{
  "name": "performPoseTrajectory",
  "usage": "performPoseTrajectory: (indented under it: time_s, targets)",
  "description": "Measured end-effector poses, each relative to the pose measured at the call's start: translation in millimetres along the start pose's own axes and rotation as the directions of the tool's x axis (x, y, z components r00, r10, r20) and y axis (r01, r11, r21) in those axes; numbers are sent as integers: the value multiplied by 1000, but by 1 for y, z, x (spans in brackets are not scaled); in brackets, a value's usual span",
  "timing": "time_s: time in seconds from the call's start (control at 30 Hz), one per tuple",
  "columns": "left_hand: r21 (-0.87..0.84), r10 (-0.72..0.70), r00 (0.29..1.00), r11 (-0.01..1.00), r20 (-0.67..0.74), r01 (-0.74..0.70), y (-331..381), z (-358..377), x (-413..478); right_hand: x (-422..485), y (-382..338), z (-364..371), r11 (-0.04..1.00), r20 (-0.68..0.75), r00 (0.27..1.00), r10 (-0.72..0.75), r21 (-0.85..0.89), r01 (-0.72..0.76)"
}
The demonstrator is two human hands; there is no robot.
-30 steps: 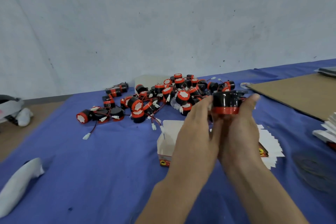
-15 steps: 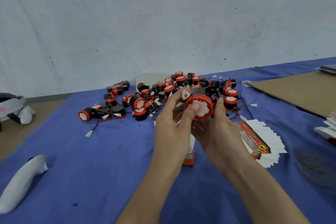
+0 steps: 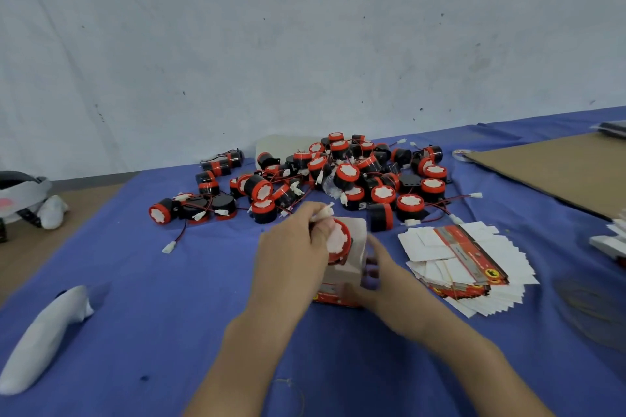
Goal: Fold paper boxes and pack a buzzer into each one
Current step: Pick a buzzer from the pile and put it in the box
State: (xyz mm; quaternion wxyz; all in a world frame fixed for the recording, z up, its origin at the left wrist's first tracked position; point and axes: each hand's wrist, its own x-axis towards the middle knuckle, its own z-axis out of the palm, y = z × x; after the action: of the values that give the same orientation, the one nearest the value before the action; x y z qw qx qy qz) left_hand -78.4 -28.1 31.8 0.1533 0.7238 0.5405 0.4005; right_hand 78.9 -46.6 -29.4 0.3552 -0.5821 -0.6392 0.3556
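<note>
Blue cloth covers the desk [image 3: 169, 315], where a person's left hand [image 3: 291, 247], fingers curled round a red-faced buzzer [image 3: 338, 242] and its gathered white plug, holds it at the mouth of a folded paper box [image 3: 354, 264]. The right hand [image 3: 386, 284], at the box's 3 o'clock, grips its side, apparently to steady it. Spare buzzers [image 3: 342, 176] heap at 12 o'clock and flat boxes [image 3: 467, 264] fan out at 3 o'clock, seemingly kept within reach.

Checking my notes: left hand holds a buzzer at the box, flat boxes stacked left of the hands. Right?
No: the head view shows the flat boxes stacked right of the hands. The left hand does hold a buzzer at the box.
</note>
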Motion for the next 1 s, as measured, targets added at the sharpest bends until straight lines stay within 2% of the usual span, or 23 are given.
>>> performPoseTrajectory:
  time_s: [0.1, 0.2, 0.3, 0.37, 0.7, 0.83, 1.0]
  targets:
    - [178, 25, 999, 984, 28, -30, -3, 11, -4, -2, 5, 3, 996, -17, 1000, 1, -87, -3]
    - [334, -11, 1000, 943, 26, 2, -11, 21, -4, -3, 2, 3, 998, -36, 999, 11, -59, -13]
    - [552, 25, 997, 831, 72, -61, -18, 34, -7, -4, 2, 3, 997, -43, 999, 8, -72, -11]
    - [616, 56, 994, 781, 94, -103, -25, 39, -8, -4, 3, 3, 998, -50, 999, 7, -65, -10]
    - [430, 207, 977, 878, 50, -208, -42, 27, -1, -4, 5, -1, 999, 9, 999, 35, -39, -34]
    - [386, 250, 963, 882, 102, -270, -47, 20, 1, -4, 1, 7, 998, -39, 997, 62, 4, -62]
    - [431, 284, 941, 837, 181, -336, -55, 21, -2, -4, -7, 22, 994, -211, 972, 100, -31, -109]
